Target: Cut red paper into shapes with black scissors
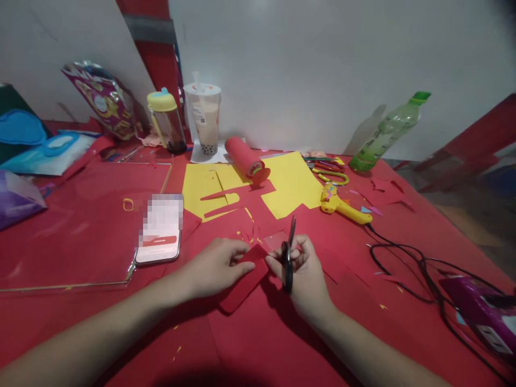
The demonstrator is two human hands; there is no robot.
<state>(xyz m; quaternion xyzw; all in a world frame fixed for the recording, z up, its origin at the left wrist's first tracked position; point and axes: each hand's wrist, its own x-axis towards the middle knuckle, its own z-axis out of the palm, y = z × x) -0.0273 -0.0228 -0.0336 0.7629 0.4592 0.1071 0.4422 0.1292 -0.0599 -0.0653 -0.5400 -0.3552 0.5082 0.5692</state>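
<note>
My left hand (217, 267) pinches a folded piece of red paper (246, 279) just above the red table (80, 226). My right hand (305, 274) grips black-handled scissors (288, 252), fingers through the loops, blades pointing up and away. The scissor blades stand right beside the paper's right edge. Small yellow and red paper scraps lie around both hands.
A phone (160, 229) lies left of my hands. Yellow paper sheets (288, 183), a red paper roll (244, 156), a yellow glue gun (342, 204) with black cord (407, 263), a green bottle (382, 134), a bubble tea cup (205, 118) and a small bottle (165, 118) stand behind.
</note>
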